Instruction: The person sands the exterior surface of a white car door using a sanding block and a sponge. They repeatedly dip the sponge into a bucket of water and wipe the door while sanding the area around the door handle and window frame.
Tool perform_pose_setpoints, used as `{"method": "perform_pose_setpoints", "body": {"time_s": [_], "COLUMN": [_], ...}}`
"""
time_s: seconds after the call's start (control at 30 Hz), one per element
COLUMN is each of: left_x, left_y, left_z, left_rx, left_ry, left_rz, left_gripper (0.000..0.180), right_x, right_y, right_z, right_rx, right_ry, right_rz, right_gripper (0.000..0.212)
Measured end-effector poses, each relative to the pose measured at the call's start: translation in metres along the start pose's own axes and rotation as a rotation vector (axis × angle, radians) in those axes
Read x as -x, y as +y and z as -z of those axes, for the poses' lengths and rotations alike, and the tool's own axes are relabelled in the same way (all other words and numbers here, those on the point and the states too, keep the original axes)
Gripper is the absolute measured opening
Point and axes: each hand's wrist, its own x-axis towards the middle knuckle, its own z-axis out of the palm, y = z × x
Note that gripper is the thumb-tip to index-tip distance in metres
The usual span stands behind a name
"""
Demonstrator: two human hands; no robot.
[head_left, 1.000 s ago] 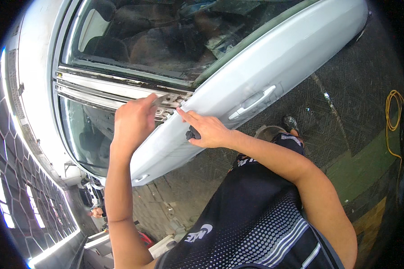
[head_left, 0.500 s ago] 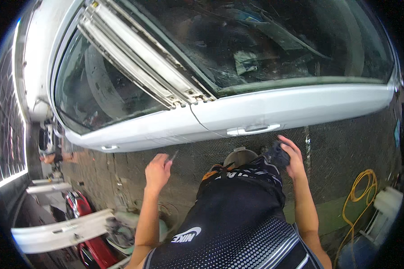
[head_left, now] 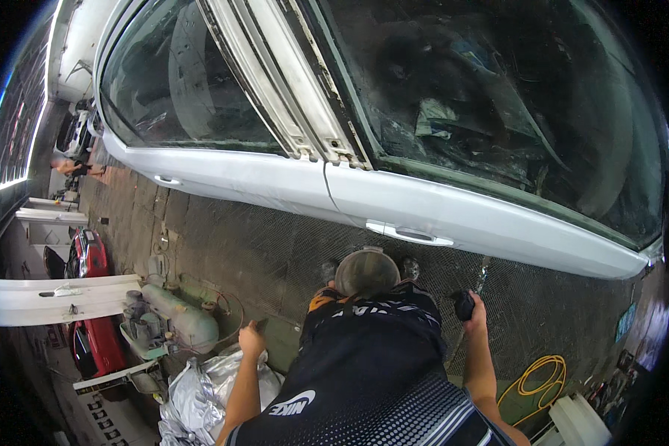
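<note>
My right hand is closed around a dark, bunched cloth, held low on my right, apart from the car. On the other side, my left hand hangs with its fingers curled in; what they hold, if anything, is hidden. A grey bucket stands on the floor between my feet. Ahead of me runs the side of a pale silver-white car, with a door handle just beyond the bucket. Neither hand touches the car.
On the left are a green air compressor, silver crumpled sheeting, a long white panel and a red car. A coiled yellow hose lies at the lower right. Far left, another person stands.
My view has shifted, and the car now sits farther from my hands. Both hands have dropped back toward my sides. The small greyish piece seen at my left fingers no longer shows.
</note>
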Motion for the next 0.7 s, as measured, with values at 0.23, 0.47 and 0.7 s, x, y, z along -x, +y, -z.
{"method": "perform_pose_setpoints", "body": {"time_s": [0.23,0.47,0.7], "left_x": [0.046,0.004,-0.038], "left_y": [0.01,0.174,0.359], "left_z": [0.017,0.167,0.34], "left_rx": [0.129,1.014,0.575], "left_ry": [0.207,0.01,0.191], "left_rz": [-0.089,-0.216,-1.246], "left_gripper": [0.034,0.028,0.017], "right_x": [-0.041,0.014,0.04], "right_y": [-0.002,-0.047,-0.051], "right_z": [-0.004,-0.093,-0.137], "right_rx": [0.202,0.518,0.718], "right_ry": [0.013,-0.205,-0.272], "right_rz": [0.12,0.137,0.397], "right_gripper": [0.04,0.034,0.036]}}
